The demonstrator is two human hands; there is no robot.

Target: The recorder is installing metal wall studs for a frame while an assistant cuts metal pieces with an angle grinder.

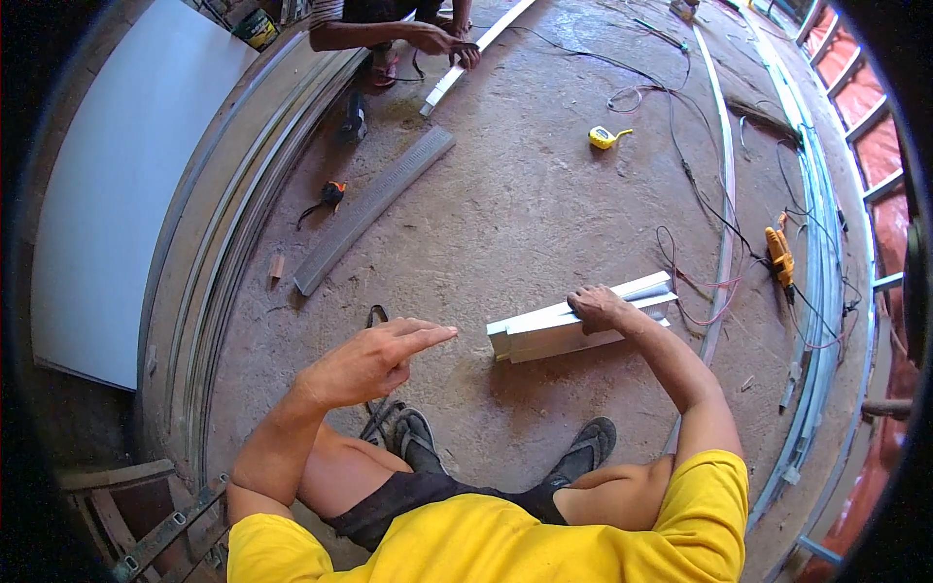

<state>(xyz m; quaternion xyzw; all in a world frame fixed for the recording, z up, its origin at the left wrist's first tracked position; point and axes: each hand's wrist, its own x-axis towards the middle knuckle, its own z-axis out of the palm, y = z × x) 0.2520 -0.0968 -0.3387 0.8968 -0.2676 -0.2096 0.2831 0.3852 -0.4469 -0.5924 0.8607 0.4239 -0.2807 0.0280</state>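
My right hand point(599, 309) is closed over the top edge of a short, shiny metal channel piece point(564, 338), which appears to be several folded profiles together. The piece is raised just over or rests on the concrete floor; I cannot tell which. To its left, my left hand point(381, 360) is in the air, index finger stretched toward the piece's end and the other fingers partly curled, with nothing visible in them. Behind that hand a dark loop point(377, 314) shows, its rest hidden by the hand.
A long grey perforated profile point(379, 209) lies ahead left, near a black-orange tape measure point(332, 192). Farther off are a yellow tape measure point(603, 138) and a co-worker's hands point(452, 47) on a white strip point(486, 53). At right lie an orange power tool point(779, 255), cables and long metal profiles point(821, 282).
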